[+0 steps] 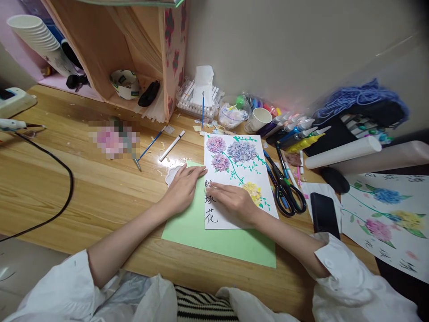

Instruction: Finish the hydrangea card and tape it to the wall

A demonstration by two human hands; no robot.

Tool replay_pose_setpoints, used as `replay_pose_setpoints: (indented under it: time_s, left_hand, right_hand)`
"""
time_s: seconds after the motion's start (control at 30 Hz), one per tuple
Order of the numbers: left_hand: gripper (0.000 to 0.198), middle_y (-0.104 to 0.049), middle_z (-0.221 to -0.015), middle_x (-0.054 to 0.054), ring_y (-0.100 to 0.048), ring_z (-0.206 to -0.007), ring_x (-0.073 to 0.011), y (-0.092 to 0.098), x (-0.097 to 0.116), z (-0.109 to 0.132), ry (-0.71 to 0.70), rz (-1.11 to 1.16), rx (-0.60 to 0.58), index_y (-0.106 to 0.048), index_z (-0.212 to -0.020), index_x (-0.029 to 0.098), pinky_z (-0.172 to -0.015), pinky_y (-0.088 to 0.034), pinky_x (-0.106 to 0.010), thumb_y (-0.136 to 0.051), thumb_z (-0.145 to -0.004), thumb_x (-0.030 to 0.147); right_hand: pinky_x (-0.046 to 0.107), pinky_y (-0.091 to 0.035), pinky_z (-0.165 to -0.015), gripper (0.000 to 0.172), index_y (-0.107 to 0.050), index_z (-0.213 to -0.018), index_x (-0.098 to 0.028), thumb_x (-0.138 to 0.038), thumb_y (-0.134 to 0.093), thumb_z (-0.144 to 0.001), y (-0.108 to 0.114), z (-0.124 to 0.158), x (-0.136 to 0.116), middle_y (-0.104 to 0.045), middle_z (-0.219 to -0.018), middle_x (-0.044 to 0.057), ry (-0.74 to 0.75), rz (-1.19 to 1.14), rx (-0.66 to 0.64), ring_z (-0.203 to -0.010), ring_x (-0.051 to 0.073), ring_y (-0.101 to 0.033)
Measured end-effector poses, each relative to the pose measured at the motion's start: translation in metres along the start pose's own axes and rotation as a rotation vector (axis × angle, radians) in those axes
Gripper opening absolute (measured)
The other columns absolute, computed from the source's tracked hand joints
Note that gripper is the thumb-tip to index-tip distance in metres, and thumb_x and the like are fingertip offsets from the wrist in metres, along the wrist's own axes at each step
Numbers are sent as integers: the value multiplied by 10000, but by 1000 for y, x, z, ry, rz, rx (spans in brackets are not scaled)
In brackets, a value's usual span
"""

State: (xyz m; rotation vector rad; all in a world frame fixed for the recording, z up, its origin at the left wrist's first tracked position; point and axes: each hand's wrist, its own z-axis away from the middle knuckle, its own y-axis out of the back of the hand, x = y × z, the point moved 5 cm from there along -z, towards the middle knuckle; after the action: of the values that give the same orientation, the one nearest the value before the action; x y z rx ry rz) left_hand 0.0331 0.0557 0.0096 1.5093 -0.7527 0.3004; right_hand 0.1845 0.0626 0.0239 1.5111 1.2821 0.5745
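Note:
A white sheet with painted hydrangea flowers and black characters lies on a light green paper on the wooden desk. My left hand lies flat with fingers stretched out, resting on the green paper at the white sheet's left edge. My right hand lies flat on the lower part of the white sheet, fingers pointing left beside the characters. Neither hand holds anything.
Black scissors and coloured pens lie right of the sheet, with a black phone and a second flower painting. Paint bottles, a white cup, a marker box, a brush, a glue gun and cable surround them.

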Motion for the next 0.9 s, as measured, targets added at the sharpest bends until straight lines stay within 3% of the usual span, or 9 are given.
replay_pose_setpoints:
  time_s: [0.17, 0.33, 0.5, 0.73, 0.9]
  left_hand:
    - [428, -556, -1293, -35, -420, -1234, -180, 0, 0, 0, -6, -2, -2, -383, -1306, 198, -1125, -194, -430, -295, -904, 81]
    - [433, -571, -1280, -22, -424, -1227, -180, 0, 0, 0, -6, -4, -8, -385, -1307, 199, -1124, -194, -429, -296, -901, 79]
    - [427, -573, -1279, -24, -421, -1228, -189, 0, 0, 0, -10, -11, -7, -382, -1309, 189, -1121, -203, -438, -299, -903, 87]
    - [428, -549, -1302, -35, -423, -1231, -185, 0, -1, 0, -15, -28, -2, -388, -1308, 201, -1124, -210, -437, -297, -906, 86]
    - [425, -571, -1272, -37, -435, -1216, -184, 1, 1, 0, -21, -29, 5, -400, -1301, 196, -1118, -223, -440, -310, -901, 84]
  right_hand:
    - [364, -572, -842, 261, -627, -1084, -134, -94, -450, -897, -3, -8, 14, -706, -1050, 87, -102, 38, 62, -1103, 218, -604]
    - [357, -542, -908, 267, -628, -1061, -98, -39, -439, -883, -8, -11, 3, -692, -1078, 115, 29, 32, -5, -1121, 215, -591]
    - [352, -564, -869, 259, -614, -1085, -114, -71, -446, -892, -2, -2, -8, -677, -1110, 127, 142, 19, -52, -1102, 205, -604]
    - [349, -583, -834, 239, -624, -1043, -117, -73, -438, -899, -1, -13, 10, -704, -1042, 116, -38, 82, 60, -1106, 215, -601]
    - [348, -552, -909, 261, -629, -1029, -109, -45, -415, -895, -8, -9, -5, -692, -1079, 109, 116, 17, -48, -1127, 203, -586]
